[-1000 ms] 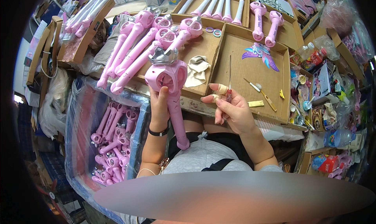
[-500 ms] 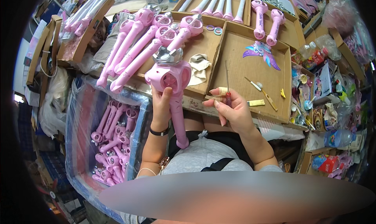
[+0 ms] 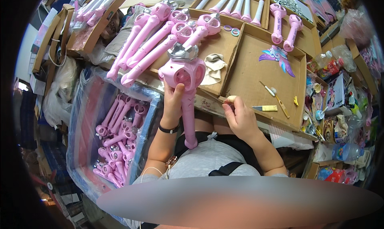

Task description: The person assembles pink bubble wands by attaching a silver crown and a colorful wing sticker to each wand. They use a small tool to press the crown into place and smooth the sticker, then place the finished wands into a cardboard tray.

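Note:
My left hand (image 3: pixel 173 101) is closed around a pink toy wand (image 3: pixel 189 121), just below its round openwork head. A silver crown-shaped piece (image 3: pixel 183 51) tops that head, and the handle hangs down toward my lap. Apart from it, to the right, my right hand (image 3: pixel 241 117) is closed with curled fingers at the tray's front edge. A pale yellow wrap covers one fingertip. What these fingers hold, if anything, is hidden; the screwdriver seen before does not show now.
Several pink wands (image 3: pixel 150 39) lie at the left, above a plastic-lined blue bin (image 3: pixel 154 109) of more wands. The cardboard tray (image 3: pixel 248 79) holds a winged ornament (image 3: pixel 276 61), a brush (image 3: pixel 282 106) and a yellow-handled tool (image 3: pixel 265 108). A white cloth (image 3: pixel 215 69) lies beside it.
The right hand's fingers have curled in, and the red-handled screwdriver upright in them has gone from sight. The left hand still holds the wand. The whole view has shifted slightly.

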The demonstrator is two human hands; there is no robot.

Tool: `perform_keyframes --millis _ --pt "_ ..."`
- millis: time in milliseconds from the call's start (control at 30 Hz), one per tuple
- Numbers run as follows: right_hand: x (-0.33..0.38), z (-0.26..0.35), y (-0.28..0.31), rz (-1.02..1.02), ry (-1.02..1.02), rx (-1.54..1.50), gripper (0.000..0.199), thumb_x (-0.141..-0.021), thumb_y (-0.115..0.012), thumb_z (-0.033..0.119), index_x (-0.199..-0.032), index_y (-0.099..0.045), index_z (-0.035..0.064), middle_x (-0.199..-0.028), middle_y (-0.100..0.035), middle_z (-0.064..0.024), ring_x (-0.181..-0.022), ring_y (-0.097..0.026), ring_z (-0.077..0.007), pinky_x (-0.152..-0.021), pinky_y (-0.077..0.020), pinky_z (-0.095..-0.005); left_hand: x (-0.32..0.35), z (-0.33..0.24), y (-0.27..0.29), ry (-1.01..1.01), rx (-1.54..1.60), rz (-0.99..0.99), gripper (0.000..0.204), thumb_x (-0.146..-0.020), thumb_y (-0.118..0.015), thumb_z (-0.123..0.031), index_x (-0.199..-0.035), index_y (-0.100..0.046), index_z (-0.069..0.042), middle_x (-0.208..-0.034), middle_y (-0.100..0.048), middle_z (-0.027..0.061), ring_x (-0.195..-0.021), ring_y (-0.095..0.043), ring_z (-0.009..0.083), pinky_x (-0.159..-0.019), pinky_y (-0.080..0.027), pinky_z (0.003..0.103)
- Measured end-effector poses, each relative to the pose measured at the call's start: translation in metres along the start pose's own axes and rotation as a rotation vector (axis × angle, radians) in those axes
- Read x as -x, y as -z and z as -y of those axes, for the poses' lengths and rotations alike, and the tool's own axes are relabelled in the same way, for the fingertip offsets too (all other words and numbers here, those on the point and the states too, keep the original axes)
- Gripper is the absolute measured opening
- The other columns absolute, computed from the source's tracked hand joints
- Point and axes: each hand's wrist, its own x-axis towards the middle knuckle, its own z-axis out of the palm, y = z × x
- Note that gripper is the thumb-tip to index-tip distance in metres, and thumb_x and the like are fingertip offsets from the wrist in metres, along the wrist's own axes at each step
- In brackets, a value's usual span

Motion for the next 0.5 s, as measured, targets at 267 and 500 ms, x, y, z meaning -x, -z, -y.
perform_keyframes --millis 267,500 --pt "-0.005 0.012 0.001 -0.131 0.179 0.138 0.014 -0.078 -0.069 0.012 -0.09 -0.063 0.0055 -0.076 -0.059 -0.009 -0.06 -0.06 -0.0262 -0.052 -0.0483 -0.0347 -0.002 -0.003 -0.001 -0.015 0.038 0.05 0.07 -0.083 -0.067 -0.043 -0.131 -0.032 -0.006 -0.113 -0.054 0.0095 -0.09 -0.06 0.0169 -0.074 -0.052 0.028" --pt "-0.008 0.02 0.002 -0.133 0.287 0.225 0.017 -0.075 -0.07 0.011 -0.09 -0.063 0.0063 -0.073 -0.056 -0.007 -0.056 -0.059 -0.0239 -0.049 -0.0471 -0.0335 -0.005 0.002 0.001 -0.013 -0.03 0.018 0.069 -0.083 -0.068 -0.042 -0.13 -0.034 -0.005 -0.114 -0.053 0.0078 -0.097 -0.056 0.0148 -0.08 -0.049 0.028"
